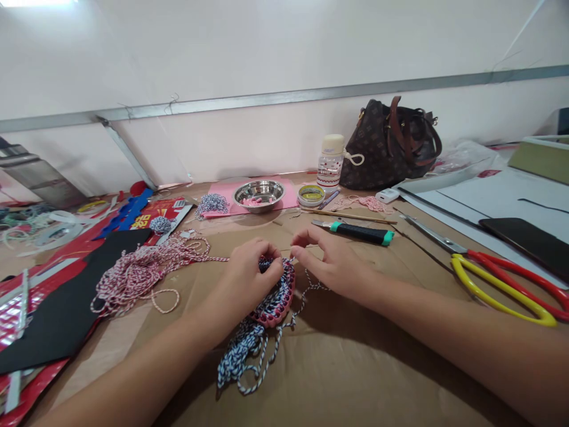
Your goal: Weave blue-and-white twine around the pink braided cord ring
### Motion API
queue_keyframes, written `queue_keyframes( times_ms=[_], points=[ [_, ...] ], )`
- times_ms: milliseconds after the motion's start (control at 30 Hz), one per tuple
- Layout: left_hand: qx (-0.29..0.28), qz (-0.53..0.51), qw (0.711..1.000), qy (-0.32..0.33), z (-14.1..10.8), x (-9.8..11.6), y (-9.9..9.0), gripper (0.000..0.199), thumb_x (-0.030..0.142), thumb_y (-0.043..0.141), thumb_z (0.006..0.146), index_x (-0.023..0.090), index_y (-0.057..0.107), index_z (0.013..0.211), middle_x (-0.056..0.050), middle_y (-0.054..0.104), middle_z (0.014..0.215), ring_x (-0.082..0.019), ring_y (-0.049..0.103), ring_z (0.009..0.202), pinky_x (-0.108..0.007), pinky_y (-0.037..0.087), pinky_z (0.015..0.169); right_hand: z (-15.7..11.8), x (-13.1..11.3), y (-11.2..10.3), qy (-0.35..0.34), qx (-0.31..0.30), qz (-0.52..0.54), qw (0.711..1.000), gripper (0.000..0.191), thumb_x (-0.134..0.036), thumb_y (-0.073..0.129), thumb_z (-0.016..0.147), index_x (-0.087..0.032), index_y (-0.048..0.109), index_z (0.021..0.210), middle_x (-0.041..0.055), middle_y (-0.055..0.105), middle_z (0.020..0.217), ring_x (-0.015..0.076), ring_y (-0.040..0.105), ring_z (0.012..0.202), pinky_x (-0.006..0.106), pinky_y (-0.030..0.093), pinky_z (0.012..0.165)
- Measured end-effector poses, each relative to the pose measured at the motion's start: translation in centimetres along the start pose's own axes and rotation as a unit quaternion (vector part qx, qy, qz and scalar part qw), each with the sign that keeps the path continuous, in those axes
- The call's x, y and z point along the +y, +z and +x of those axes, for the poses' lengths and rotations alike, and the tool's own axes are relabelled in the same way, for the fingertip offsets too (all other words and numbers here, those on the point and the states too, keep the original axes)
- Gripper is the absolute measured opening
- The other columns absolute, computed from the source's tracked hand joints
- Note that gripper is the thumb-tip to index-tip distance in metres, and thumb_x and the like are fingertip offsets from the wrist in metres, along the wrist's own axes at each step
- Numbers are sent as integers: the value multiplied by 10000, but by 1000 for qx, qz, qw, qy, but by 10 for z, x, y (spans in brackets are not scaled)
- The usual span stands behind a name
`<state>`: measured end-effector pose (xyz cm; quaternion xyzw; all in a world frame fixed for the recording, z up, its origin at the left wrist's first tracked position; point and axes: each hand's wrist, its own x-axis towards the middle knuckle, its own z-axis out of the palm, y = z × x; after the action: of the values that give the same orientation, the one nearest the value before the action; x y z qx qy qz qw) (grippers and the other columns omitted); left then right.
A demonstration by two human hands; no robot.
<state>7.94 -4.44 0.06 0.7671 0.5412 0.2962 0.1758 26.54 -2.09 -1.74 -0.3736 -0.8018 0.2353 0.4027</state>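
Note:
My left hand (255, 270) grips a round woven cord piece (278, 302) by its upper left side, thumb on top. The piece has a pink rim and blue-and-white cord inside. Just right of it, my right hand (324, 261) pinches a thin cord at the rim; its fingertips are close together. A bundle of blue-and-white cord (242, 350) hangs from the piece toward me, and a loose strand loops beneath my right hand. From the left, a pink-and-white cord pile (137, 273) runs a strand to my left hand.
Right of my hands lie a utility knife (362, 232) and large scissors (498, 273). Behind stand a metal bowl (259, 196), a tape roll (310, 196), a bottle (330, 163) and a handbag (391, 145). A black sheet (66, 302) lies left; a phone (528, 243) lies far right.

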Motion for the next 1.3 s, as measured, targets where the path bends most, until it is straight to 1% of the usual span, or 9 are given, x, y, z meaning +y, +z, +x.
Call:
queue_keyframes(
  times_ms=[67,167,433,600,800,967,1133,1200,1300],
  points=[
    [-5,-11,1000,-12,-1,3,-2,116,220,522,846,202,597,760,-19,688,838,-201,624,831,-349,443,792,-2,-1,1,10,-29,20,999,182,-288,635,880,-190,607,1031,42,709,925,183,659,867,311,500,755],
    [-23,-22,999,-16,-1,5,-3,129,218,512,864,199,616,791,-12,708,831,-199,646,807,-344,454,778,-3,-2,3,4,-57,34,998,256,-187,668,845,-198,614,1095,28,718,938,171,667,879,312,506,792],
    [-48,-63,994,70,0,-10,2,147,150,551,876,195,649,976,-24,740,1000,-187,664,980,-353,472,916,-1,-1,4,56,-44,82,994,274,-45,577,819,-216,623,1029,12,722,916,161,668,879,305,509,785],
    [-50,-13,995,84,4,-14,0,133,128,647,836,197,693,940,-19,759,975,-204,673,956,-377,464,923,-2,7,8,79,-50,97,991,222,-122,550,870,-215,618,1060,43,717,965,178,666,916,300,514,744],
    [-58,56,990,114,10,-22,5,158,161,638,883,229,741,982,-33,763,1017,-229,671,982,-411,478,921,0,17,12,79,-43,95,991,184,-187,539,910,-199,602,1083,58,708,996,182,663,935,325,521,791],
    [-7,106,986,125,5,-16,1,119,147,589,915,190,692,958,-41,750,986,-216,666,975,-401,494,925,2,12,10,72,-84,98,989,206,-314,544,947,-196,621,1097,73,695,1080,191,649,1002,346,529,844],
    [16,133,976,170,5,-16,-8,147,137,562,924,191,684,986,-50,742,972,-220,667,949,-393,517,876,4,4,2,71,-118,100,985,315,-315,593,917,-193,571,1206,95,657,1194,182,643,983,349,535,848],
    [11,129,975,182,7,-19,-10,202,102,554,912,204,695,1016,-50,742,993,-223,668,958,-388,522,856,6,0,-2,103,-118,84,984,310,-291,607,902,-190,554,1190,87,670,1118,173,648,903,318,540,755],
    [15,111,978,174,8,-23,-13,346,3,513,868,211,684,1084,-49,739,1052,-212,671,984,-367,528,839,9,-5,-5,109,-84,35,990,117,-257,605,890,-189,570,978,30,665,870,157,620,751,278,496,630]
  ],
)
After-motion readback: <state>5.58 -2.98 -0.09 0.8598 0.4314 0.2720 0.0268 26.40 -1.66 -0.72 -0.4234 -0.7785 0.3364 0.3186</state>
